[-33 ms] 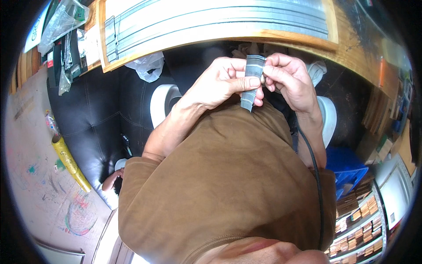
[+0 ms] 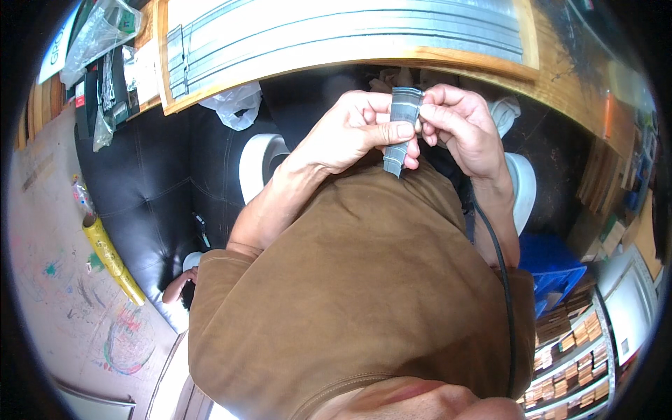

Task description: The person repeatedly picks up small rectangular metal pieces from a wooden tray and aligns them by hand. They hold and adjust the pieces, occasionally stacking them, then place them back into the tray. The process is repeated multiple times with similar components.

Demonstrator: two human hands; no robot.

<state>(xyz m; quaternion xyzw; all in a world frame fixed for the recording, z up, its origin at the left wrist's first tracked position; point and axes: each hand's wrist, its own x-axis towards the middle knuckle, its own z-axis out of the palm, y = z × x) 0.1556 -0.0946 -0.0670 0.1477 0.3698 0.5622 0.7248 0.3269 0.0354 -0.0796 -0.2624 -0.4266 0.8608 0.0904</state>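
Observation:
My left hand [image 2: 343, 136] is closed around a short grey strip [image 2: 404, 110] with lighter bands across it. The thumb lies flat over the strip's front and the other fingers are behind it. The strip hangs nearly upright, its pointed lower end [image 2: 393, 166] showing below the thumb. On the strip's right edge, near the top, my right hand [image 2: 462, 129] pinches with thumb and forefinger. Whatever else is between those fingertips is too small to make out. Both hands are in front of my brown shirt [image 2: 350, 266], just short of the table edge.
A wood-framed panel [image 2: 350, 68] with long silvery strips lies on the table ahead. A black padded seat [image 2: 154, 168], a yellow tube [image 2: 112, 259] and part of an arm [image 2: 178, 285] are at left. At right are a blue bin [image 2: 553, 269], a black cable [image 2: 498, 252] and shelves of wooden pieces [image 2: 574, 364].

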